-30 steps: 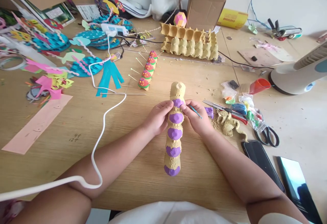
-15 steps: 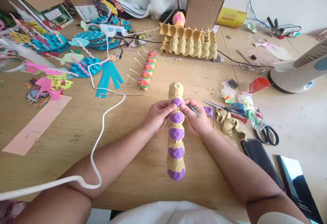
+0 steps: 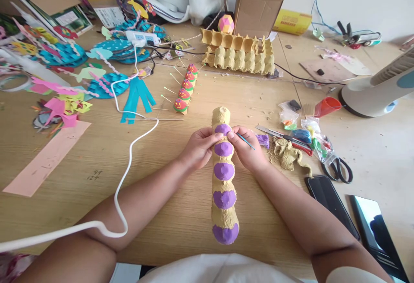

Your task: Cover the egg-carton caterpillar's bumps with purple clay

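An egg-carton strip (image 3: pixel 223 182) with purple patches on its bumps runs lengthwise between my two hands. My left hand (image 3: pixel 200 146) pinches its left edge near the second patch from the far end. On the opposite edge, my right hand (image 3: pixel 246 146) grips the strip with thumb and fingers, and a thin blue stick (image 3: pixel 246 141) juts out from that hand. Beyond them stands a smaller caterpillar-like strip (image 3: pixel 186 89) in red and green, with pale-tipped pins. Just right of my right hand lies a piece of purple clay (image 3: pixel 263 141).
A white cable (image 3: pixel 130 158) crosses the left side over my left forearm. Egg cartons (image 3: pixel 239 59) sit at the back. To the right are a cutter (image 3: pixel 274 133), torn carton scraps (image 3: pixel 287 156), scissors (image 3: pixel 341 171), a red cup (image 3: pixel 328 106) and a phone (image 3: pixel 330 201).
The near end of the purple-patched strip has tilted up toward the camera and slightly right, while its far end has dipped a little. Both hands keep their hold in nearly the same place.
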`<state>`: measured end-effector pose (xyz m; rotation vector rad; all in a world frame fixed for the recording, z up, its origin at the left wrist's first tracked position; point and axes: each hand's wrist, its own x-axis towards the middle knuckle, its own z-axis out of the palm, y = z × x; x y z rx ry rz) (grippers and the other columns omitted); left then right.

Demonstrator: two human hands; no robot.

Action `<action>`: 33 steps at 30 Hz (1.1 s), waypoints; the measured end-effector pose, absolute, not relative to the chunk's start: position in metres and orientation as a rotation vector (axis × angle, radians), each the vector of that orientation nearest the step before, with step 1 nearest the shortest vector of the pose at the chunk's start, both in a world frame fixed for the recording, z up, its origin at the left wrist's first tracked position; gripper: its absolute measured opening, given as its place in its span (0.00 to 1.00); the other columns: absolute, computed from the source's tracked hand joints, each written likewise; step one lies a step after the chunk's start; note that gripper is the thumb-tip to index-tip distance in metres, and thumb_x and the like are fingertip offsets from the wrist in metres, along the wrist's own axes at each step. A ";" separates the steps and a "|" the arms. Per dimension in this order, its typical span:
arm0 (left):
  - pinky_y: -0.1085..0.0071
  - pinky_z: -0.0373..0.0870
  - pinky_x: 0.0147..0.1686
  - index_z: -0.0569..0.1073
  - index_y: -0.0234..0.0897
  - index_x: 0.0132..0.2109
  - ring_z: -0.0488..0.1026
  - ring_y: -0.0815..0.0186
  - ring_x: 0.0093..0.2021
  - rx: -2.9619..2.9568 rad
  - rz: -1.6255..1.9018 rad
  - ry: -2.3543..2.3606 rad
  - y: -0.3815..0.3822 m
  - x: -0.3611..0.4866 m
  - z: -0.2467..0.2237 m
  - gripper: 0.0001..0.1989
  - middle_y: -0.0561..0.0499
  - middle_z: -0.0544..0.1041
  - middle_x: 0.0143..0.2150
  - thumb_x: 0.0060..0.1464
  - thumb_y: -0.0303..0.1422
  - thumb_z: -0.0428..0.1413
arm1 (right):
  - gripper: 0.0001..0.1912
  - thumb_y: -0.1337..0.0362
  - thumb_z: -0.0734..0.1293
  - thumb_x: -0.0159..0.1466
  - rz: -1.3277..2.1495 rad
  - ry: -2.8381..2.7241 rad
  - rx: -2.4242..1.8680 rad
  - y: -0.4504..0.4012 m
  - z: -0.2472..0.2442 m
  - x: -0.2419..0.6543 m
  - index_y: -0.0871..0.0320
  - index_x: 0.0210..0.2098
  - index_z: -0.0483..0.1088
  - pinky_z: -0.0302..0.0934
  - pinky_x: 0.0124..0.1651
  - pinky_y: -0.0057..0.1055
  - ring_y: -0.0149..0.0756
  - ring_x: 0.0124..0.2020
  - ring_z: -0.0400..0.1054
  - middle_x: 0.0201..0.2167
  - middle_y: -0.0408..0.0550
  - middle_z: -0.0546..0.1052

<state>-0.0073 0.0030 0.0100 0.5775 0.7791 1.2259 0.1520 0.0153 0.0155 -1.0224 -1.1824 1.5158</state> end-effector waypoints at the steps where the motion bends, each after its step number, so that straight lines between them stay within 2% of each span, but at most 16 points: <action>1: 0.74 0.70 0.31 0.78 0.35 0.28 0.73 0.72 0.26 0.575 1.213 0.767 0.003 -0.008 0.009 0.18 0.55 0.78 0.26 0.40 0.39 0.77 | 0.27 0.39 0.80 0.54 1.524 -1.175 -1.019 0.016 0.014 0.152 0.55 0.30 0.71 0.58 0.32 0.30 0.29 0.27 0.59 0.24 0.38 0.69; 4: 0.74 0.71 0.33 0.82 0.34 0.35 0.75 0.71 0.29 0.559 1.160 0.715 0.004 -0.010 0.006 0.18 0.53 0.82 0.31 0.42 0.39 0.77 | 0.27 0.40 0.80 0.54 1.543 -1.146 -1.022 0.018 0.011 0.153 0.55 0.30 0.71 0.58 0.32 0.30 0.30 0.27 0.60 0.25 0.38 0.70; 7: 0.73 0.74 0.36 0.83 0.35 0.41 0.78 0.69 0.33 0.542 1.117 0.642 0.004 -0.012 0.002 0.22 0.50 0.84 0.36 0.43 0.42 0.78 | 0.26 0.41 0.81 0.54 1.543 -1.112 -1.019 0.019 0.010 0.154 0.55 0.30 0.72 0.59 0.33 0.29 0.29 0.27 0.61 0.25 0.38 0.69; 10: 0.72 0.75 0.35 0.83 0.35 0.40 0.78 0.68 0.32 0.524 1.115 0.636 0.004 -0.012 -0.001 0.22 0.50 0.83 0.35 0.45 0.46 0.76 | 0.27 0.41 0.81 0.54 1.519 -1.131 -1.029 0.018 0.013 0.153 0.55 0.29 0.71 0.59 0.33 0.29 0.29 0.28 0.61 0.25 0.38 0.70; 14: 0.73 0.72 0.31 0.82 0.35 0.37 0.75 0.70 0.29 0.529 1.147 0.714 0.004 -0.012 -0.002 0.19 0.52 0.81 0.30 0.48 0.44 0.75 | 0.27 0.40 0.80 0.54 1.488 -1.221 -1.050 0.017 0.019 0.155 0.56 0.29 0.73 0.60 0.33 0.30 0.29 0.27 0.61 0.24 0.39 0.70; 21: 0.74 0.71 0.29 0.82 0.34 0.35 0.74 0.71 0.26 0.527 1.134 0.700 0.002 -0.008 0.006 0.21 0.53 0.80 0.27 0.44 0.45 0.77 | 0.25 0.42 0.81 0.55 1.339 -1.484 -1.166 0.025 0.024 0.168 0.57 0.26 0.75 0.55 0.28 0.30 0.30 0.25 0.60 0.22 0.41 0.71; 26: 0.76 0.72 0.30 0.83 0.33 0.37 0.75 0.72 0.27 0.506 1.144 0.708 0.002 -0.006 0.008 0.22 0.53 0.81 0.29 0.42 0.44 0.78 | 0.27 0.40 0.81 0.52 1.334 -1.531 -1.193 0.026 0.027 0.170 0.59 0.30 0.78 0.56 0.29 0.30 0.30 0.26 0.62 0.23 0.42 0.72; 33: 0.75 0.73 0.31 0.80 0.33 0.32 0.76 0.72 0.28 0.516 1.145 0.716 0.003 -0.007 0.007 0.22 0.53 0.82 0.29 0.40 0.43 0.79 | 0.29 0.38 0.81 0.51 1.334 -1.535 -1.223 0.027 0.028 0.170 0.58 0.28 0.76 0.55 0.28 0.30 0.30 0.26 0.61 0.23 0.42 0.72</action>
